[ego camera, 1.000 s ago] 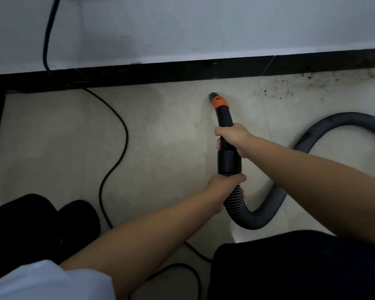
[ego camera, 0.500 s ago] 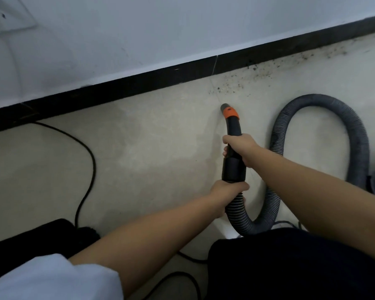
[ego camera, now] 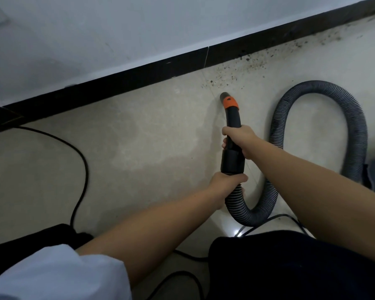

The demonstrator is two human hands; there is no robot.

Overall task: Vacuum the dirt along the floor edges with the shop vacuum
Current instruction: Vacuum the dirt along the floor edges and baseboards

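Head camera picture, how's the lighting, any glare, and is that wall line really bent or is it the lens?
Head view: dim, even light, with soft shadows; one bright glare spot on the pale tiled floor beside the grey ribbed vacuum hose; the black baseboard runs tilted and slightly bowed, which suggests wide-angle distortion; the dark dirt specks near it stay sharp enough to make out.

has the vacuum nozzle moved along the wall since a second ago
Yes. The nozzle has moved right along the baseboard, from bare floor left of the tile seam up to the edge of the dirt. Both hands grip as before.
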